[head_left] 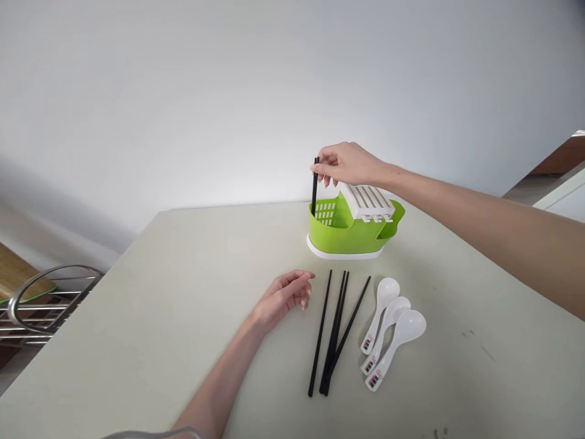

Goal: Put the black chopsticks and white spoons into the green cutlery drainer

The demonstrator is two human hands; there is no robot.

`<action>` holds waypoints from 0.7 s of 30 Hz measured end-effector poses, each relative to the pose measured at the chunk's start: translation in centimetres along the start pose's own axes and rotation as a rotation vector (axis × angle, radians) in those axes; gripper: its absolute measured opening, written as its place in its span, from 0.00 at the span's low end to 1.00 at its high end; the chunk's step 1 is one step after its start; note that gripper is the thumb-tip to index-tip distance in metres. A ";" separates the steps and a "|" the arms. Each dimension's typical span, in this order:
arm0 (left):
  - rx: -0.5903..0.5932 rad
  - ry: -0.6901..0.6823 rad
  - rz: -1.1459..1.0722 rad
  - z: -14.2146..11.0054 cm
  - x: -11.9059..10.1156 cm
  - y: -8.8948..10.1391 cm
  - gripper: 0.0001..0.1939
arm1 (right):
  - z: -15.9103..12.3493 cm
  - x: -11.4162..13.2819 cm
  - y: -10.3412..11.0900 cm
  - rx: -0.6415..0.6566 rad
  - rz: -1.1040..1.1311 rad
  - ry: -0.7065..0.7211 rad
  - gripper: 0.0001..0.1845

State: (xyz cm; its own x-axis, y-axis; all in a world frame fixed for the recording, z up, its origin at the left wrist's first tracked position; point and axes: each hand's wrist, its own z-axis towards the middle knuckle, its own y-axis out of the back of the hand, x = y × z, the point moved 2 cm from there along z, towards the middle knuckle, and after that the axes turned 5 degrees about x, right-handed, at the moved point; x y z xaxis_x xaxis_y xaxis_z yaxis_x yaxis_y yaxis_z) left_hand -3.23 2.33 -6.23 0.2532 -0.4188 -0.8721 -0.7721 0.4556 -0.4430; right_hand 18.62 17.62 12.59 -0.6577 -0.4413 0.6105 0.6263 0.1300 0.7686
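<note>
Pinched in my right hand [342, 163] is a pair of black chopsticks [314, 194], held upright with their lower ends inside the left compartment of a green utensil holder [343, 239]. A white slatted piece [367, 201] sits over the holder's middle. My left hand [287, 294] rests on the table, fingers loosely curled and apart, holding nothing. Just right of it lie several loose black chopsticks [336, 335], a few of them crossing. Three white spoons [402, 329] with printed handles are fanned out beside the chopsticks.
The pale table [192, 262] meets a white wall [228, 97] behind the holder. A metal rack [46, 305] with a wooden board [21, 274] stands beyond the table's left edge. Dark marks show on the tabletop at the right.
</note>
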 end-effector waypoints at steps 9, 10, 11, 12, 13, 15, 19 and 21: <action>0.010 0.004 0.012 0.0 0.2 0.1 0.24 | 1.4 -1.3 -0.6 -0.027 0.031 -0.082 0.13; 0.009 0.007 0.014 0.0 0.2 0.0 0.24 | 1.6 -1.4 -0.6 -0.030 0.029 -0.084 0.13; 0.007 0.009 0.015 0.0 0.1 0.0 0.25 | 1.7 -1.5 -0.7 -0.032 0.029 -0.085 0.13; 0.007 0.011 0.016 0.0 0.1 0.0 0.25 | 1.8 -1.6 -0.7 -0.033 0.029 -0.087 0.13; 0.006 0.011 0.018 0.0 0.0 0.0 0.25 | 1.8 -1.7 -0.7 -0.034 0.031 -0.088 0.13; 0.009 0.013 0.021 0.0 0.0 0.0 0.25 | 1.9 -1.6 -0.8 -0.035 0.031 -0.092 0.13; 0.020 0.014 0.020 0.2 0.2 0.1 0.25 | 1.6 -1.2 -1.0 -0.030 0.002 -0.095 0.12; 0.025 0.012 0.020 0.2 0.2 0.2 0.25 | 1.4 -1.1 -1.1 -0.031 -0.007 -0.084 0.11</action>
State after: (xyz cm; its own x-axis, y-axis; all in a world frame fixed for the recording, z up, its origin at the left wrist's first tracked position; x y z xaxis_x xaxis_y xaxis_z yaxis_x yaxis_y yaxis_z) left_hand -3.23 2.47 -6.56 0.2304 -0.4184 -0.8785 -0.7620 0.4840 -0.4303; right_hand 18.07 19.22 11.33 -0.6941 -0.3659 0.6199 0.6334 0.0987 0.7675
